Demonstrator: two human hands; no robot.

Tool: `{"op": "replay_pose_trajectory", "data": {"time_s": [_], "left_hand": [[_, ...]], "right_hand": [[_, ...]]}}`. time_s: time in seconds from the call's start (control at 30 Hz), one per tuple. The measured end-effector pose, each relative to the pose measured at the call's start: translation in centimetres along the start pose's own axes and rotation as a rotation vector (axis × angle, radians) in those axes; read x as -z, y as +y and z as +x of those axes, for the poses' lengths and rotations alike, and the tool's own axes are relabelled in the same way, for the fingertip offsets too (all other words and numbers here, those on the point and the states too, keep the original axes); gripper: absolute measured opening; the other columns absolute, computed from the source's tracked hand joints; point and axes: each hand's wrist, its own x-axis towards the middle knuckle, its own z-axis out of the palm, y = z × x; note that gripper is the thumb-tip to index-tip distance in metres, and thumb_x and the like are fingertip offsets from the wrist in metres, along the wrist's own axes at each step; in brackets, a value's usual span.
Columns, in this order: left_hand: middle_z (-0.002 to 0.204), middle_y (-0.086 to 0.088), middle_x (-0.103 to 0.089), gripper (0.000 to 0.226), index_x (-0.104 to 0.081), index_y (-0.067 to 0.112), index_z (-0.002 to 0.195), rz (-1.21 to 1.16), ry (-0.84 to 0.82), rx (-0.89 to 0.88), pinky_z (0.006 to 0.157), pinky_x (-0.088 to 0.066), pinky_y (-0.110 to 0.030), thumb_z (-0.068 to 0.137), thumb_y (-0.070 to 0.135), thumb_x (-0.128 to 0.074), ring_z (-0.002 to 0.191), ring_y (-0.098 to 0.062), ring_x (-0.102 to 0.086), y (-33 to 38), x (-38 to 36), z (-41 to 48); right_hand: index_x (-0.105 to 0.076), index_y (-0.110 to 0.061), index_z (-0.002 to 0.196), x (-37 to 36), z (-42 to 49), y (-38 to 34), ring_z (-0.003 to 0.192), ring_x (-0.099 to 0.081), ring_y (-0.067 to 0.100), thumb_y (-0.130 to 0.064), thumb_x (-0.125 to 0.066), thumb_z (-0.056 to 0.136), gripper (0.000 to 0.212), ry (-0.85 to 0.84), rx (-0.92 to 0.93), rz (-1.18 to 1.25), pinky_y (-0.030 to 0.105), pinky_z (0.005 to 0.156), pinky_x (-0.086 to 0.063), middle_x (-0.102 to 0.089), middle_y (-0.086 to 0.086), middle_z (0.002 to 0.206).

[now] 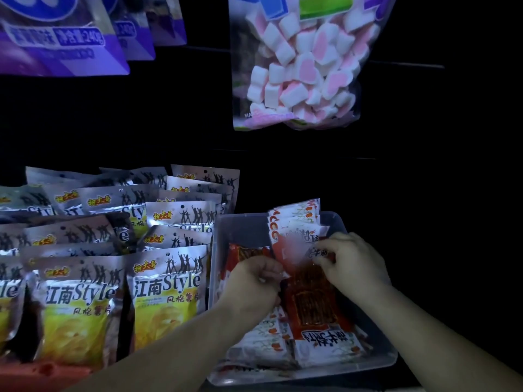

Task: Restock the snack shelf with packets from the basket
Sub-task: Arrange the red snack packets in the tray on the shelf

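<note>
Both hands reach into the clear basket (377, 360): left hand (254, 284) and right hand (355, 264), fingers (325, 257) pinched on a red packet (308, 298) between them, above other packets. Silver chip bags (167, 292) stand left of the fingers; a marshmallow bag (300, 69) hangs above.

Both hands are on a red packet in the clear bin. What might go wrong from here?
1. The left hand and right hand both pinch the same red packet; uneven pulling might crumple or tear it.
2. The upright packets lean just behind it in the clear bin; lifting it may knock them over.
</note>
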Motion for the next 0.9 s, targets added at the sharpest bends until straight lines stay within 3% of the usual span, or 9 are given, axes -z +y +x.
{"op": "replay_pose_trajectory", "data": {"time_s": [0.07,0.13,0.27,0.33,0.47,0.53,0.67,0.8,0.9], "left_hand": [[0.09,0.001,-0.071,0.032,-0.072,0.019,0.093,0.027,0.01,-0.002,0.059,-0.056,-0.026,0.096,-0.005,-0.05,0.061,-0.016,-0.064,-0.3,-0.1,0.0],[0.096,0.006,-0.07,0.034,-0.071,0.023,0.095,0.044,0.015,-0.007,0.058,-0.055,-0.027,0.095,-0.005,-0.052,0.065,-0.017,-0.067,-0.4,0.0,0.0],[0.098,0.006,-0.068,0.031,-0.071,0.018,0.1,0.003,0.005,0.006,0.052,-0.05,-0.015,0.097,-0.005,-0.051,0.066,-0.015,-0.066,0.2,-0.1,0.1],[0.1,0.004,-0.069,0.03,-0.071,0.018,0.102,0.012,-0.032,0.003,0.049,-0.047,-0.015,0.099,-0.003,-0.05,0.066,-0.014,-0.068,0.3,-0.4,0.2],[0.119,0.008,-0.063,0.03,-0.063,0.023,0.116,0.026,-0.156,-0.023,0.046,-0.05,-0.021,0.099,0.0,-0.053,0.07,-0.017,-0.076,0.6,-1.8,0.1],[0.117,0.016,-0.059,0.038,-0.058,0.031,0.121,0.007,-0.176,-0.034,0.051,-0.058,-0.029,0.098,0.0,-0.056,0.078,-0.017,-0.077,1.0,-2.1,0.1],[0.114,0.01,-0.064,0.038,-0.057,0.027,0.121,-0.067,-0.082,-0.028,0.062,-0.063,-0.036,0.093,0.001,-0.063,0.082,-0.017,-0.076,0.9,-1.9,0.5],[0.113,0.014,-0.064,0.049,-0.058,0.039,0.123,0.012,0.05,-0.226,0.079,-0.063,-0.04,0.084,0.018,-0.079,0.087,-0.014,-0.071,0.6,-1.5,0.8],[0.1,0.012,-0.063,0.023,-0.069,0.044,0.091,0.125,0.062,-0.34,0.08,-0.059,-0.035,0.079,0.034,-0.085,0.086,-0.01,-0.066,0.9,-1.2,0.8]], "right_hand": [[-0.072,-0.028,0.127,-0.7,-0.7,-0.3,0.12,-0.059,0.022,-0.021,-0.082,0.083,0.046,-0.046,0.032,-0.018,0.036,0.092,-0.053,-0.068,-0.007,0.128],[-0.069,-0.029,0.13,-1.3,-0.8,-0.3,0.123,-0.057,0.023,-0.026,-0.085,0.079,0.053,-0.065,0.056,-0.045,0.038,0.096,-0.05,-0.065,-0.006,0.131],[-0.076,-0.027,0.083,-1.9,0.9,-0.3,0.098,-0.061,0.025,-0.038,-0.092,0.07,0.023,-0.006,0.048,-0.061,0.038,0.082,-0.046,-0.067,-0.006,0.095],[-0.071,-0.028,0.069,-2.2,1.0,-0.4,0.087,-0.058,0.023,-0.037,-0.093,0.068,0.024,0.053,0.093,-0.038,0.036,0.076,-0.044,-0.061,-0.009,0.08],[-0.073,-0.023,0.081,-1.9,0.7,0.1,0.097,-0.058,0.025,-0.03,-0.087,0.077,0.016,0.158,0.171,0.004,0.039,0.089,-0.043,-0.062,-0.007,0.089],[-0.07,-0.02,0.085,-0.7,0.6,-0.1,0.097,-0.059,0.027,-0.027,-0.08,0.084,0.012,0.21,0.199,0.017,0.041,0.092,-0.045,-0.063,-0.005,0.092],[-0.066,-0.019,0.085,2.6,0.3,-0.7,0.077,-0.062,0.027,-0.019,-0.076,0.089,0.011,0.271,0.166,0.088,0.037,0.071,-0.048,-0.06,-0.007,0.075],[-0.067,-0.025,0.088,4.5,-0.3,-0.5,0.076,-0.057,0.015,-0.028,-0.074,0.093,0.008,0.14,0.23,0.221,0.035,0.061,-0.048,-0.058,-0.013,0.076],[-0.069,-0.028,0.087,5.7,-0.7,-1.2,0.073,-0.061,0.014,-0.037,-0.073,0.092,0.011,-0.058,0.114,0.586,0.039,0.065,-0.053,-0.064,-0.003,0.076]]}}
